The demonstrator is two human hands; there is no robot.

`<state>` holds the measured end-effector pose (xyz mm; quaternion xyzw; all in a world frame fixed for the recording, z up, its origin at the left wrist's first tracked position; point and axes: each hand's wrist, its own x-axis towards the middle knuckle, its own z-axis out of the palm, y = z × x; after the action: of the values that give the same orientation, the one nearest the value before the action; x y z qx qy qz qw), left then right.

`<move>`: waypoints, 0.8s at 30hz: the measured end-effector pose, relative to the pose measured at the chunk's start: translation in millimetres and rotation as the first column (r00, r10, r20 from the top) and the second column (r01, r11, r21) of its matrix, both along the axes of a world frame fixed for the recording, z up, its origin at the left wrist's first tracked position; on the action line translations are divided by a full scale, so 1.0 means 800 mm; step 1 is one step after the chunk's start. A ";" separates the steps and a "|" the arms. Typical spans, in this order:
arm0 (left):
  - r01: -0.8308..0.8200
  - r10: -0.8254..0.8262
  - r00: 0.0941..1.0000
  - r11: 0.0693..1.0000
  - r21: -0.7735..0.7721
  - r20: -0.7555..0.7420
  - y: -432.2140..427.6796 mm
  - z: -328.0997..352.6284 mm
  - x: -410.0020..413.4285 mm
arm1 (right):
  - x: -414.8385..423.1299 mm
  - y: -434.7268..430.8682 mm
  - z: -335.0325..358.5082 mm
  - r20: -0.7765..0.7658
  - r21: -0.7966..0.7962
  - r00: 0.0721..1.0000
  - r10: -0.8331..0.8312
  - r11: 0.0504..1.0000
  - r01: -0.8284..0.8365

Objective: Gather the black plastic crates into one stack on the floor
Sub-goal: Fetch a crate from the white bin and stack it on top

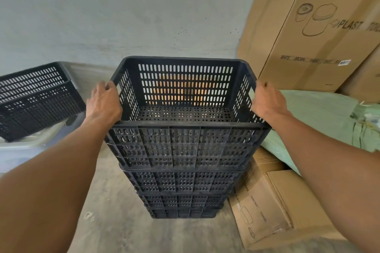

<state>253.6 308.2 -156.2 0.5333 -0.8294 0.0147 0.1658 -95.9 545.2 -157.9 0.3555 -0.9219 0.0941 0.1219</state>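
Observation:
A stack of several black slotted plastic crates (181, 187) stands on the concrete floor in the middle of the view. The top crate (185, 141) sits nested on the ones below, its open mouth facing up. My left hand (103, 101) grips the top crate's left rim, fingers curled over the edge. My right hand (267, 99) grips its right rim the same way. One more black crate (35, 98) rests tilted on a grey bin at the far left, apart from the stack.
A grey plastic bin (30, 146) stands at the left under the tilted crate. Tall cardboard boxes (320, 33) lean at the right against the pale wall (123, 10). Green sacks (320, 117) and low cardboard boxes (273, 203) crowd the stack's right side.

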 end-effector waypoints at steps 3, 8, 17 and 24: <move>0.108 -0.107 0.993 0.994 -0.002 0.055 0.000 0.001 -0.003 | 0.006 0.010 0.003 0.019 -0.002 0.998 0.054 0.999 -0.054; 0.133 -0.134 0.991 0.991 0.023 0.010 0.000 0.010 -0.001 | 0.014 0.010 0.000 0.186 0.044 0.982 0.019 0.999 -0.028; 0.213 -0.222 0.973 0.969 0.126 0.060 -0.005 0.005 0.015 | 0.016 0.011 -0.005 0.173 0.153 0.983 0.059 0.985 -0.086; 0.192 -0.202 0.978 0.970 0.150 0.052 -0.015 0.057 0.008 | 0.005 0.010 0.039 0.208 0.169 0.976 0.062 0.981 -0.098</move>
<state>260.4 296.5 -110.8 0.4582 -0.8821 -0.0439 0.0999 -91.5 553.3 -126.8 0.3905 -0.9191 0.0517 -0.0087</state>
